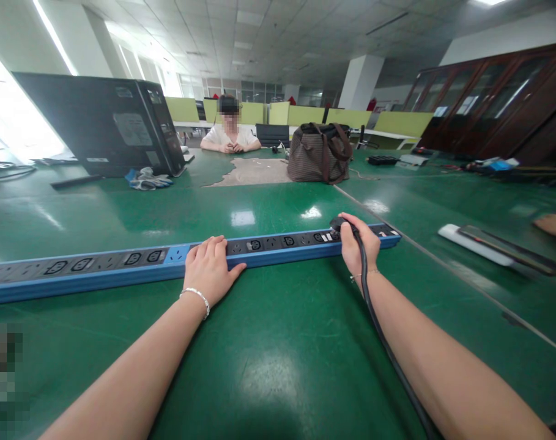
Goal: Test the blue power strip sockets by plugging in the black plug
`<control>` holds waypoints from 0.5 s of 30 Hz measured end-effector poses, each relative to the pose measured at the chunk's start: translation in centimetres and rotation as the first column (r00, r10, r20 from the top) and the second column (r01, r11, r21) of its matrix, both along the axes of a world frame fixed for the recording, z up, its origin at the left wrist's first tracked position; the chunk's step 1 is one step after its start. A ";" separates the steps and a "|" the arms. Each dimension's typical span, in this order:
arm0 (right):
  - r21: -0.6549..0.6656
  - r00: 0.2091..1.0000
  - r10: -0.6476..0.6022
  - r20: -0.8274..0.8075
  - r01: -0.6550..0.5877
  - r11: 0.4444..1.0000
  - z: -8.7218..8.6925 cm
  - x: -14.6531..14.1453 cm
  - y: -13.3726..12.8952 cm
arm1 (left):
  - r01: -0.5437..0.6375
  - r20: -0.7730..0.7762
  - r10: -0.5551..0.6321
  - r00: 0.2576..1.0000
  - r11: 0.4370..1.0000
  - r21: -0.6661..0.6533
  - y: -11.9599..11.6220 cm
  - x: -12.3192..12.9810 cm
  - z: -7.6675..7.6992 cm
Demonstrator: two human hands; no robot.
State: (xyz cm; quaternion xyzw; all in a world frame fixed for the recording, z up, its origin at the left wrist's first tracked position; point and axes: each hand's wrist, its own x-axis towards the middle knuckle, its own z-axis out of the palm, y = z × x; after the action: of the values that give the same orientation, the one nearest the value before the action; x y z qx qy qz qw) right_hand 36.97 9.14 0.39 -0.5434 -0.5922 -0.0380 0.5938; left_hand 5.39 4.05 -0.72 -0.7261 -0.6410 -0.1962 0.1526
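A long blue power strip [98, 278] with black sockets runs across the green table [268, 324]. My left hand [208, 267] rests over the strip near its blue socket, fingers laid across the top and thumb along the front side. Toward the strip's right end, my right hand [358, 244] grips a black plug [337, 223] at the sockets. Whether its pins are seated cannot be seen. From the plug a black cable [388, 348] hangs down along my right forearm to the bottom edge.
A black computer case [122, 125] and gloves [148, 179] are at the back left. A brown bag [318, 154] stands at the back, with a seated person [230, 131] beyond. A white bar [474, 244] lies right, near another person's hand [555, 225].
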 end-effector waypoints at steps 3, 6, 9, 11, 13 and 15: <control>-0.009 0.996 -0.072 -0.043 0.072 0.997 0.1 2.5 0.6 | 0.001 0.002 -0.001 1.000 1.000 0.002 0.0 0.0 0.0; -0.037 0.992 -0.111 -0.061 0.109 0.993 -0.2 5.0 1.2 | 0.002 0.002 -0.002 1.000 1.000 -0.004 -0.1 0.0 0.1; -0.061 0.992 -0.096 -0.084 0.091 0.994 -0.6 6.5 1.6 | -0.003 0.004 0.003 1.000 1.000 -0.010 -0.1 0.0 0.1; -0.073 0.994 -0.068 -0.080 0.062 0.995 -0.7 6.8 1.6 | -0.006 0.005 0.006 1.000 1.000 -0.011 -0.1 0.0 0.1; -0.084 0.997 -0.042 -0.068 0.036 0.996 -0.8 6.7 1.6 | -0.009 0.001 0.009 1.000 1.000 -0.010 -0.1 0.1 0.1; -0.098 0.998 -0.024 -0.059 0.019 0.995 -0.8 6.6 1.5 | -0.011 -0.005 0.011 1.000 1.000 -0.011 -0.1 0.1 0.1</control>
State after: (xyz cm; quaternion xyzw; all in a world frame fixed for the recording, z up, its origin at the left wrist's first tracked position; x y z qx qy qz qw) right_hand 43.53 10.68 -0.38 -0.5790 -0.5693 0.0010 0.5837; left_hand 5.46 3.97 -0.62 -0.7240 -0.6457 -0.1899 0.1514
